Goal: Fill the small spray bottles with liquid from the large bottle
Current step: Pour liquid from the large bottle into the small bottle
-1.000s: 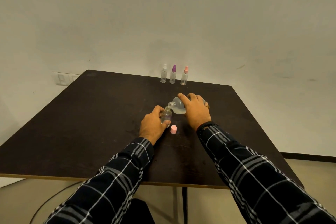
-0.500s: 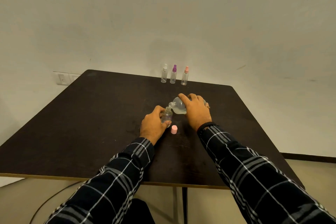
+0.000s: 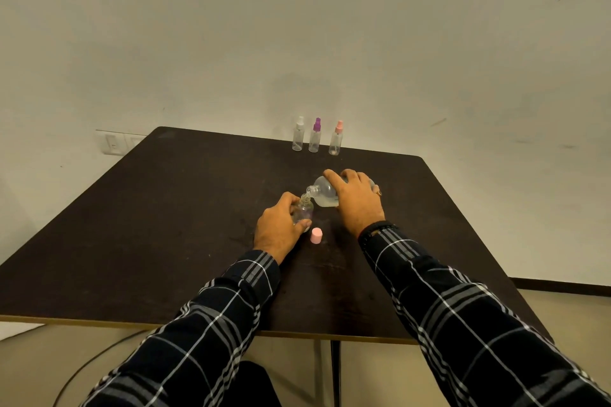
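Centre of counter (image 3: 165, 225) obstructed; left half and right margin passable.
The left grip (image 3: 281, 225) on small bottle (image 3: 302, 211) and right grip (image 3: 355, 200) on tilted large bottle (image 3: 325, 195) fill the centre, necks meeting. A pink cap (image 3: 316, 235) stands just beside the left grip, between the forearms. Three sprayers (image 3: 313, 142) line the far edge.

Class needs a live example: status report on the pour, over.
Left hand grips small clear bottle, upright. Right hand tips large clear bottle, mouth at its neck. Pink cap loose on dark table, beside left hand.
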